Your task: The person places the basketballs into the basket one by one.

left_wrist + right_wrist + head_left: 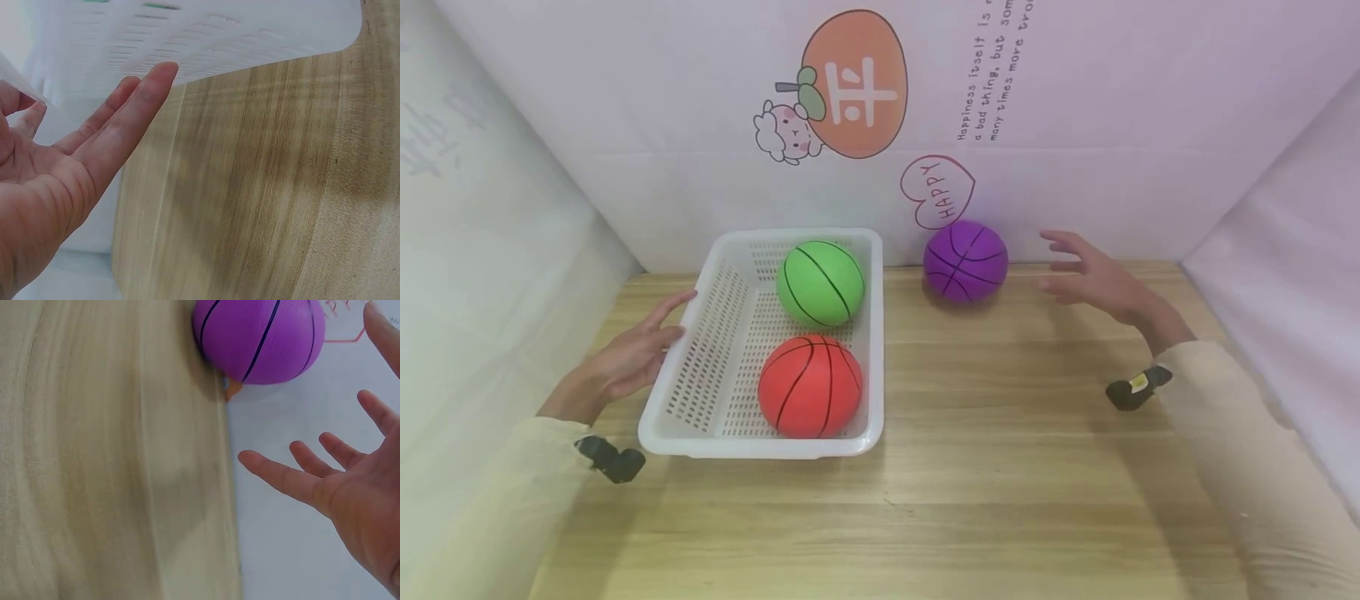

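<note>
A white perforated plastic basket [696, 350] stands on the left of the table, holding a green ball [822, 283] at the back and a red ball [810, 387] in front. Both balls have black basketball lines. My left hand [638, 354] is at the basket's left rim, fingertips right at its edge. In the left wrist view, two extended fingers [125, 125] lie along the outside of the perforated wall. A purple ball [966, 262] with the same lines rests by the back wall. To its right, my right hand [1093, 279] hovers apart from it, fingers spread, holding nothing.
Wood-grain table [970, 483] carries everything. White cloth walls [647, 100] enclose the back and sides, with a printed orange fruit, a small sheep, a heart and lettering on the back one. A small orange object [233, 389] peeks out behind the purple ball in the right wrist view.
</note>
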A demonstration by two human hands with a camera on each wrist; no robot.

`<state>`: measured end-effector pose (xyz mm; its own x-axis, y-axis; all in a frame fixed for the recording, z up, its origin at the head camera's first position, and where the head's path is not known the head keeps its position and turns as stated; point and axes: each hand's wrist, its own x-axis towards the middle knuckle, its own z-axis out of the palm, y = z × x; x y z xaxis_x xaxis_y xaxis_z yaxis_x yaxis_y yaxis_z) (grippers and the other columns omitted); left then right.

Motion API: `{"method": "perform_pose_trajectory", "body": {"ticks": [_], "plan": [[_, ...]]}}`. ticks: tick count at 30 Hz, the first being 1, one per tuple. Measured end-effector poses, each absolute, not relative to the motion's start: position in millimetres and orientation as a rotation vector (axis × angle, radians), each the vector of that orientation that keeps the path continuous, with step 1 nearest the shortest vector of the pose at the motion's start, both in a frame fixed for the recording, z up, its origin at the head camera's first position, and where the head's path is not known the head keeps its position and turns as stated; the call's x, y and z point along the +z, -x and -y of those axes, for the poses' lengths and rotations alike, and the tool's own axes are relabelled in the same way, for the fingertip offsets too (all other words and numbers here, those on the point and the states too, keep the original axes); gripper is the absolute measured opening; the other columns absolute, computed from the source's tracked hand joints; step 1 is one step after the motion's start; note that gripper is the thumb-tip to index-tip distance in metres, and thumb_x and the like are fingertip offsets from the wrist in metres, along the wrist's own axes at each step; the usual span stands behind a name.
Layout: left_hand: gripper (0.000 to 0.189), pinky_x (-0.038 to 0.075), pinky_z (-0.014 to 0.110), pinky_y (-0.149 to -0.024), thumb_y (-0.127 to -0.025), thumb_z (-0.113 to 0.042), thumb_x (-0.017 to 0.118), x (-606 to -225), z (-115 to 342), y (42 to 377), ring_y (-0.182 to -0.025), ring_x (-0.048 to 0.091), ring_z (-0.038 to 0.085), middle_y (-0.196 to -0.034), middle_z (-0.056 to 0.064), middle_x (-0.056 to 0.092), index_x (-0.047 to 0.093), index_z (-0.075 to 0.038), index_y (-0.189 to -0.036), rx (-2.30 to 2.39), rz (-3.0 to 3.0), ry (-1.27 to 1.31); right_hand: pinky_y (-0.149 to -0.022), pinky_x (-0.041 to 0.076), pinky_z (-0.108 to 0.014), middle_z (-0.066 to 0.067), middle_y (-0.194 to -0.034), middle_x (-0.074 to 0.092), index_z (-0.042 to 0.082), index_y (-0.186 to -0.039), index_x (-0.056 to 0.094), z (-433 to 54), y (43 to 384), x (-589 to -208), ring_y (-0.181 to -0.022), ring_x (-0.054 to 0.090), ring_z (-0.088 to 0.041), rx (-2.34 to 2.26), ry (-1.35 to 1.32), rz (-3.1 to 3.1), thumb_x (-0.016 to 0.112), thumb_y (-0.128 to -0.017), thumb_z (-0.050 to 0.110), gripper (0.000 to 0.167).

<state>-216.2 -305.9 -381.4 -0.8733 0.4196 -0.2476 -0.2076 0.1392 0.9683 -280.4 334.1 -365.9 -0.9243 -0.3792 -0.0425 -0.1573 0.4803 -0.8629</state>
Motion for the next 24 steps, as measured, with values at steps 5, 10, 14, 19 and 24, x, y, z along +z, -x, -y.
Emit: {"method": "perform_pose_trajectory", "body": {"ticks": [5, 10, 14, 19, 24], "plan": [[0.064, 0.056, 0.051, -0.082, -0.109, -0.014, 0.038, -382.0, 306.5, 216.3, -0.107, 0.066, 0.028, -0.131, 0.01, 0.055, 0.002, -0.027, -0.161, 1.801, -1.937, -0.22, -0.091, 0.053, -0.047, -0.018, -0.162, 0.013, 0.02, -0.161, 0.015, -339.4, 284.0, -377.7, -0.142, 0.024, -0.046, -1.437, 0.43, -2.517, 0.065, -0.099, 0.02, 0.08], [0.065, 0.056, 0.051, -0.082, -0.109, -0.013, 0.038, -382.2, 307.0, 216.2, -0.106, 0.066, 0.029, -0.129, 0.01, 0.057, 0.002, -0.027, -0.161, 1.815, -1.913, -0.227, -0.091, 0.052, -0.053, -0.022, -0.161, 0.012, 0.019, -0.162, 0.012, -340.8, 289.7, -390.0, -0.141, 0.024, -0.05, -1.479, 0.421, -2.479, 0.064, -0.099, 0.018, 0.081], [0.065, 0.056, 0.051, -0.082, -0.109, -0.013, 0.037, -382.4, 307.7, 216.4, -0.107, 0.066, 0.029, -0.13, 0.009, 0.056, 0.002, -0.027, -0.161, 1.81, -1.919, -0.226, -0.089, 0.053, -0.054, -0.023, -0.16, 0.013, 0.017, -0.161, 0.012, -337.3, 294.2, -396.1, -0.14, 0.025, -0.051, -1.548, 0.426, -2.421, 0.064, -0.099, 0.012, 0.082], [0.064, 0.056, 0.052, -0.083, -0.109, -0.013, 0.037, -382.3, 308.0, 217.4, -0.107, 0.066, 0.029, -0.131, 0.011, 0.055, 0.003, -0.028, -0.161, 1.804, -1.926, -0.211, -0.088, 0.052, -0.057, -0.023, -0.16, 0.014, 0.017, -0.161, 0.013, -327.7, 299.7, -399.6, -0.14, 0.027, -0.049, -1.634, 0.407, -2.346, 0.065, -0.097, 0.008, 0.083], [0.064, 0.056, 0.052, -0.083, -0.109, -0.014, 0.038, -382.1, 307.6, 216.6, -0.108, 0.065, 0.03, -0.131, 0.013, 0.054, 0.003, -0.028, -0.161, 1.792, -1.94, -0.192, -0.091, 0.05, -0.06, -0.026, -0.161, 0.008, 0.02, -0.162, 0.006, -316.2, 307.3, -404.1, -0.141, 0.021, -0.051, -1.654, 0.401, -2.313, 0.063, -0.099, 0.011, 0.085]]}}
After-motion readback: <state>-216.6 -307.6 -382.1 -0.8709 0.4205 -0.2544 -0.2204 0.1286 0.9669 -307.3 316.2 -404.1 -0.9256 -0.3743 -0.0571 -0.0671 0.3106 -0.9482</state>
